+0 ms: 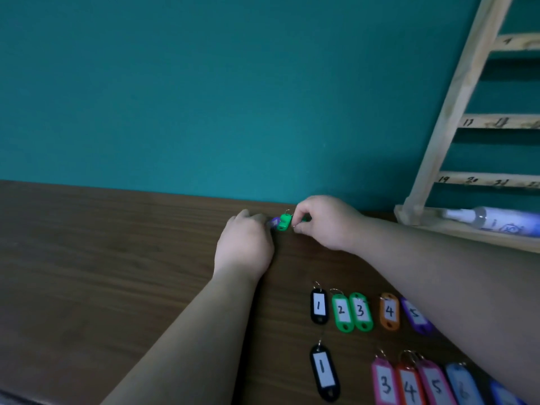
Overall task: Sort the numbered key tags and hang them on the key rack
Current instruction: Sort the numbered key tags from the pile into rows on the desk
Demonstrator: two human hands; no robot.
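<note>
On the surface point(87, 258), the left hand point(244, 244) meets a purple tag point(274, 222); its fingers are hidden, so I cannot tell their grip. Just beside it lies the green tag point(284, 222), pinched by the right hand's point(324, 222) fingers. Sorted key tags point(360, 311) lie in rows below, and the key rack point(455, 112) stands far right.

A plain teal wall point(204, 97) filled the upper part of the view, evenly painted from side to side. A dark brown table point(102, 258) with a wood-grain top stood against it, its far edge meeting the wall. The light was dim and soft, and the near left corner lay darkest.
</note>
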